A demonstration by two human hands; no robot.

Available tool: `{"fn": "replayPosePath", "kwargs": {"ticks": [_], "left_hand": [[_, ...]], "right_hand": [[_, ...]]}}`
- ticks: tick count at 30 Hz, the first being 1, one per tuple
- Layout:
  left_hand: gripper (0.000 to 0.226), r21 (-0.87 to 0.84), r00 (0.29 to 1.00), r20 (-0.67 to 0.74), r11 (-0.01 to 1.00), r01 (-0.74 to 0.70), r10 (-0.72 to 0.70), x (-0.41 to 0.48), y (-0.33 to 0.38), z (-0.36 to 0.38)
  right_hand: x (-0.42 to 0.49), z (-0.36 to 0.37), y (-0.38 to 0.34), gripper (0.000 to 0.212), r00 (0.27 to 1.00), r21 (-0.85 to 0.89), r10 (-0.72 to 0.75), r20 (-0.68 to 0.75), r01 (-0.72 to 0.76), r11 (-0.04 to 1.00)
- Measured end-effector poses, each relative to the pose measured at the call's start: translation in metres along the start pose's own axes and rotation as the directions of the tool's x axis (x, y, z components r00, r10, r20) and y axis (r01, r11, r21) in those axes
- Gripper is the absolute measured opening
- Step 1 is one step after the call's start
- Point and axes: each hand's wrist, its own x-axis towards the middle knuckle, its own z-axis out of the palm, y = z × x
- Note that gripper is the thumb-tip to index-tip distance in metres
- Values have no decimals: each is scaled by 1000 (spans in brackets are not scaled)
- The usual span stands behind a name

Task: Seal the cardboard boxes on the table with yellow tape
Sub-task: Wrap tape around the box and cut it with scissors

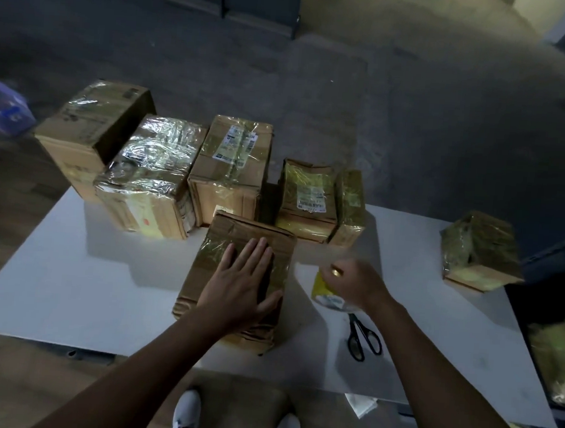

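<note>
While the left hand [246, 278] presses flat on the cardboard box [239, 234], whose long axis runs twelve-to-six, the right hand [353, 282] grips the yellow tape roll [322, 292] at its three o'clock.

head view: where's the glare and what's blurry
Head view: glare flares off the wrapped box at the back left; the right hand on the tape roll is motion-blurred, while the left hand, flat on the front box, is sharp; the corners are dim and bent by the wide lens.
</note>
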Motion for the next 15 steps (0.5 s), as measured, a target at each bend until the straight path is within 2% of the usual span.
{"fn": "replayPosePath", "kwargs": {"ticks": [2, 5, 9, 11, 15], "left_hand": [[108, 1, 1000, 18, 1000, -2, 2, 2, -1, -3], [112, 24, 993, 114, 1000, 9, -12, 1, 6, -14], [102, 99, 955, 226, 980, 172, -191, 9, 45, -21], [95, 102, 939, 251, 971, 217, -236, 13, 57, -21], [82, 37, 967, 223, 992, 122, -127, 11, 45, -20]], "right_hand": [[-3, 12, 5, 48, 999, 33, 37, -6, -37, 999], [-6, 33, 0, 42, 992, 55, 103, 68, -106, 993], [-1, 51, -13, 36, 971, -4, 165, 172, -167, 986], [2, 53, -18, 38, 967, -39, 171, 190, -167, 985], [-4, 50, -12, 38, 953, -66, 195, 232, -185, 981]]}}
